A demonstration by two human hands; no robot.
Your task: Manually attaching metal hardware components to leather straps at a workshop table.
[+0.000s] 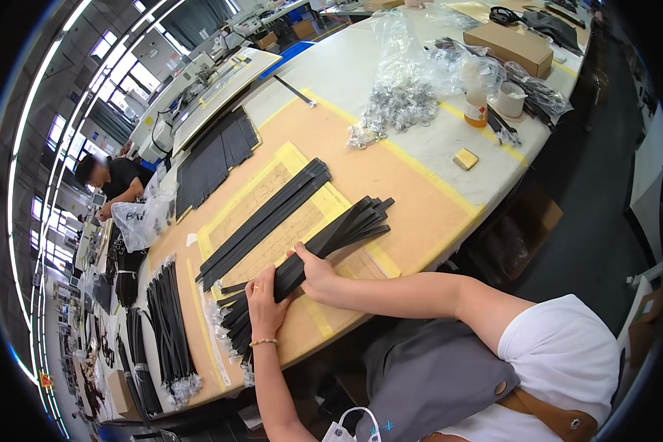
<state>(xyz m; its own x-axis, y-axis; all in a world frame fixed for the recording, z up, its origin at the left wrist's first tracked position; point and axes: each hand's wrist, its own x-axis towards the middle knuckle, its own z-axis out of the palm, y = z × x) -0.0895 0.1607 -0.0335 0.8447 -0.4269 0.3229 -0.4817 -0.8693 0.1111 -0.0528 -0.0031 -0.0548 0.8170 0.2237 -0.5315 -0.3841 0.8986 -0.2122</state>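
A thick bundle of black straps (346, 228) lies slantwise across the tan board at the table's near edge. My left hand (267, 298) is wrapped round its lower part, close to the ends covered in clear plastic. Farther up, my right hand (314, 271) grips the same bundle, thumb on top. The bundle's far ends fan out loosely. Just beyond it, a flat stack of black straps (265, 221) rests on a sheet framed with yellow tape (291, 156). What lies under my fingers is hidden by them.
More black straps with plastic-wrapped ends (171, 324) lie at the left. Dark flat strips (217, 158) sit farther back. Toward the right are a heap of plastic-wrapped hardware (401, 103), a bottle of amber liquid (476, 109), a yellow block (465, 158) and a cardboard box (508, 48). A co-worker (114, 180) sits at far left.
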